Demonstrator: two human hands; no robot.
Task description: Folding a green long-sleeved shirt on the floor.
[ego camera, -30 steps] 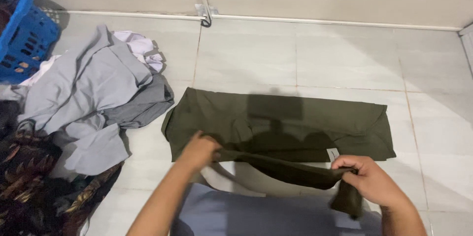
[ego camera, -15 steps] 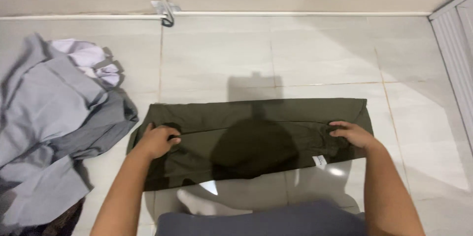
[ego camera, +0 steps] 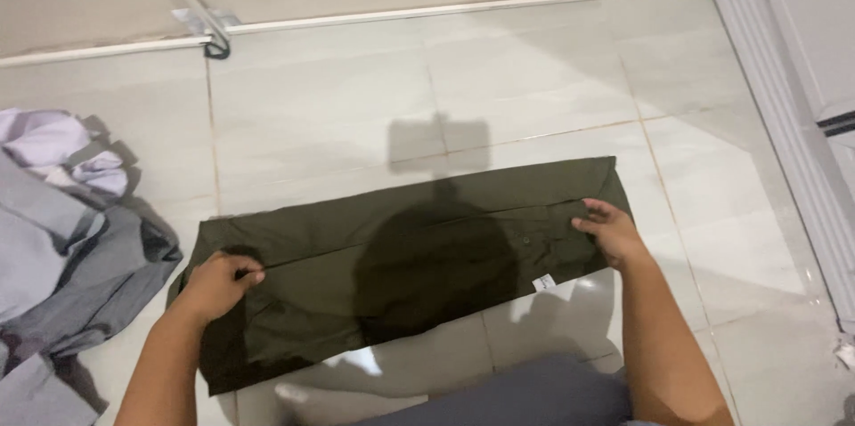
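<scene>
At the far left a heap of grey and pale lilac clothes lay rumpled on the tiled floor, just beside the work. Next to it the left hand rested on the near-left end of a dark olive garment, its fingers curled and pinching a fold of the cloth, so that grip was closed on the fabric. The garment lay spread flat on the floor as a long folded band, running slightly uphill from left to right, with the shadow of the person's head falling across its middle and a small white tag showing at its lower edge. At the right end the right hand pressed on the cloth with fingertips bent, holding the fold line; it looked closed on the fabric too. The cloth seemed light, soft and limp, likely to sag and crease if lifted, so the corners and fold edges looked the best places to hold. A white door frame stood at the far right.
</scene>
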